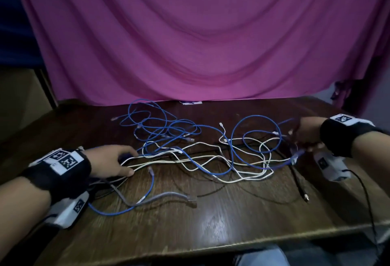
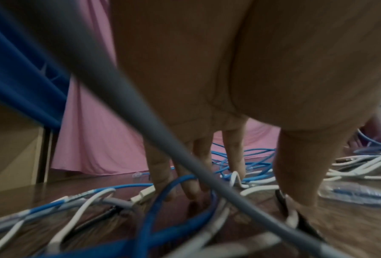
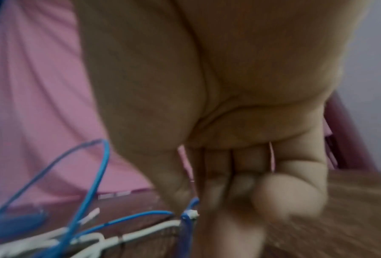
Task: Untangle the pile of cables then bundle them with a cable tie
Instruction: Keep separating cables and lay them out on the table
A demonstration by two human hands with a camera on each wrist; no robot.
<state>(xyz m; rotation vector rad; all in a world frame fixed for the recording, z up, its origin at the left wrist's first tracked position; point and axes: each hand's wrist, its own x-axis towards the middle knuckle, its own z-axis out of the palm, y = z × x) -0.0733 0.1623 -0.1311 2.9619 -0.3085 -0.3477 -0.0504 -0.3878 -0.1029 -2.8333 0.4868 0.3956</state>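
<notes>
The cables [image 1: 202, 151] lie loose and crossed over one another on the table [image 1: 211, 223], spread from the left hand across to the right hand and back toward the pink cloth [image 1: 200, 44]. Blue cables [image 1: 147, 124] form several open loops at the rear centre, and one large blue ring [image 1: 256, 139] sits right of centre. White cables [image 1: 242, 179] run in long, shallow waves through the middle, passing over and under the blue ones. A grey cable [image 1: 166, 197] with a clear plug at its end lies nearer the front edge, beside a blue strand that curves forward. A thin black cable [image 1: 298, 183] with a metal plug runs toward the front on the right. Most ends carry small clear or white plugs. The left hand [image 1: 111, 163] rests on the left end of the tangle, fingers [image 2: 161, 174] straight and spread, tips down on the table among blue and white strands; the left wrist view shows no strand gripped. The right hand [image 1: 309, 132] is at the right end, raised slightly above the table; in the right wrist view its fingers [image 3: 284, 192] are curled toward the palm and the thumb pinches a blue strand [image 3: 190, 209] with a white end, though that view is blurred.
</notes>
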